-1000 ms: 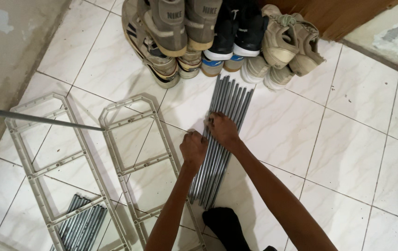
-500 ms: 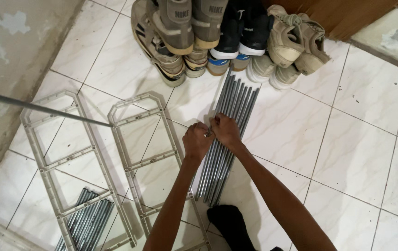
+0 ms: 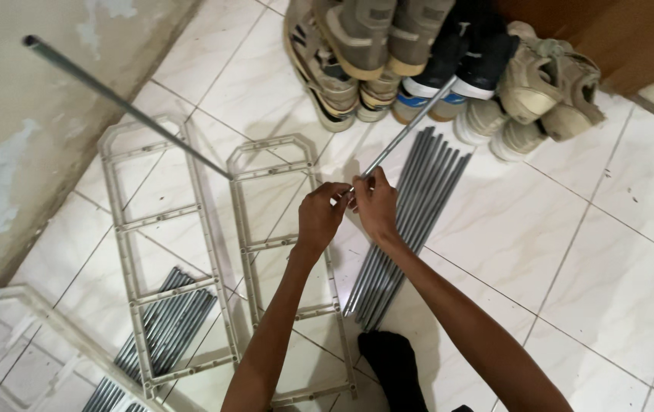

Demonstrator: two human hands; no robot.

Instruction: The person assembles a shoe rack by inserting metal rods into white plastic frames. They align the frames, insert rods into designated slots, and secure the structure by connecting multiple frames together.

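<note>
Gripping one thin metal rod [image 3: 407, 128], both hands meet near frame centre: left hand [image 3: 319, 216] and right hand [image 3: 376, 207] touch each other, fingers closed round the rod's near end, which is hidden inside the hands. Rod is lifted and runs up toward 1 o'clock, its far end over the shoes [image 3: 449, 57] piled at 12 o'clock. Bundle of grey rods [image 3: 411, 221] lies flat on the white tile floor [image 3: 571, 252] just right of the hands, slanting from 6 toward 1 o'clock, top ends near the shoes. Two pale plastic ladder-like side frames lie flat on the floor: near frame [image 3: 281, 252] directly under the left forearm, far frame [image 3: 163, 244] at 9 o'clock, side by side with a narrow gap. Second rod bundle [image 3: 163, 324] at 7 o'clock, partly under the far frame. Another long rod [image 3: 125, 103] slants from the 10 o'clock corner down to the near frame's top; cannot tell what holds it. Pale plastic piece [image 3: 14, 355] at the 8 o'clock corner, blurred. Dark sock [image 3: 392, 366] at 6 o'clock. Grey wall [image 3: 29, 114] along the left edge.
</note>
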